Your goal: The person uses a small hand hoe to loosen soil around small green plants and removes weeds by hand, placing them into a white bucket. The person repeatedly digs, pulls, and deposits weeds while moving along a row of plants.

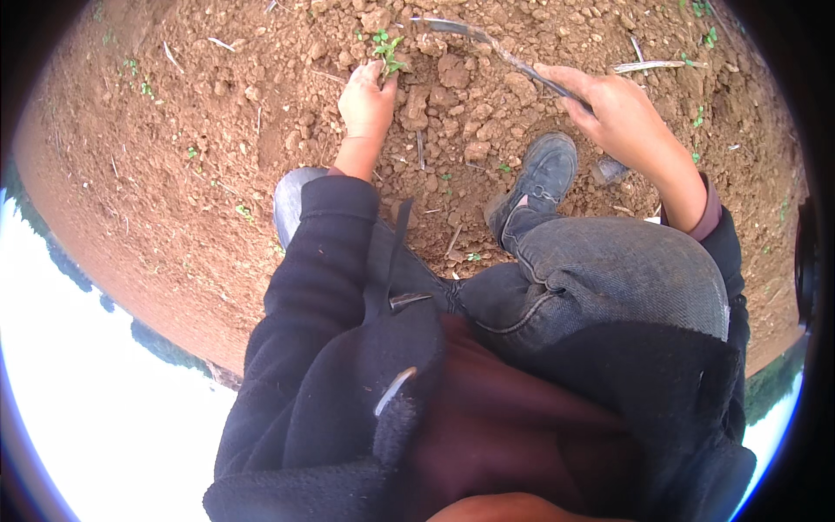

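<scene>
My left hand [368,101] is closed on a small green leafy plant [391,57], whose leaves stick out past my fingertips; its lower part is hidden by the hand. On the right, my right hand [613,117] grips a sickle [486,40] by its dark handle end. The curved blade reaches leftward over the brown, cloddy soil [450,104], and its tip lies above and to the right of the plant. I cannot tell whether the blade touches the ground.
A shoe [548,166] rests on the soil between my hands, below the sickle. Beside it lies a dark cylindrical object [610,169], partly behind my right wrist. Dry stalks [659,65] and small green seedlings [244,212] are scattered over the ground.
</scene>
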`<control>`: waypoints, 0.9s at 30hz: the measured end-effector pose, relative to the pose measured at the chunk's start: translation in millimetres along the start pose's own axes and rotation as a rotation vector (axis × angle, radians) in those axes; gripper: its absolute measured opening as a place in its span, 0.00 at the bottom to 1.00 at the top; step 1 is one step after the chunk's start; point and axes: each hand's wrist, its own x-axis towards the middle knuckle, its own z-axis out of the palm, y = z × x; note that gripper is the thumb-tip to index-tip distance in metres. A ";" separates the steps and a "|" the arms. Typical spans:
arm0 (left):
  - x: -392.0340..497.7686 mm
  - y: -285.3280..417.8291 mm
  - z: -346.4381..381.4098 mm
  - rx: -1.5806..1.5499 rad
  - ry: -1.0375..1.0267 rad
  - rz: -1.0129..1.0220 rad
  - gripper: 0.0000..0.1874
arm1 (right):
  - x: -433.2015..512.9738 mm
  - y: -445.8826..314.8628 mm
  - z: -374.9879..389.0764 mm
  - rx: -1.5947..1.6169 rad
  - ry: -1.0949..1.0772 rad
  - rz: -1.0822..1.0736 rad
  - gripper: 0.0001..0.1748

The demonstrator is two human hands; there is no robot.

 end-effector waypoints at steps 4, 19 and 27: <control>-1.8 3.7 4.8 0.014 0.034 -0.005 0.14 | 2.2 2.5 13.9 -0.008 0.006 -0.031 0.26; -17.3 -4.8 6.4 -0.431 0.046 -0.094 0.16 | -1.1 6.8 22.1 -0.004 0.050 -0.010 0.27; -36.0 1.1 -19.7 -0.458 0.082 -0.124 0.10 | -0.3 6.0 20.5 -0.008 -0.014 0.041 0.27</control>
